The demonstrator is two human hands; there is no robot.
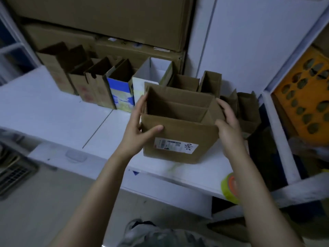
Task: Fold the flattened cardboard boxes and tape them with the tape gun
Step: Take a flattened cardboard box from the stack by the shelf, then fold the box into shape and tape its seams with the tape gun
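Dim storeroom, a white bench set against stacked cartons.

The white bench (44, 107) has a thin dark seam (97, 129) crossing its top near the middle. Behind its far edge, large brown cartons (106, 18) are stacked, and a pale wall panel (249, 41) stands beside them. Off the right edge, a white shelf frame (277, 125) holds an orange perforated crate (306, 104). Below the near edge lies grey floor (44, 202). The light is low and bluish.

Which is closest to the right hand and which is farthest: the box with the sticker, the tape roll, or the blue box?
1. Box with the sticker: the right hand touches its right side.
2. Tape roll: below it, at the table's front edge.
3. Blue box: off to the left, in the back row.
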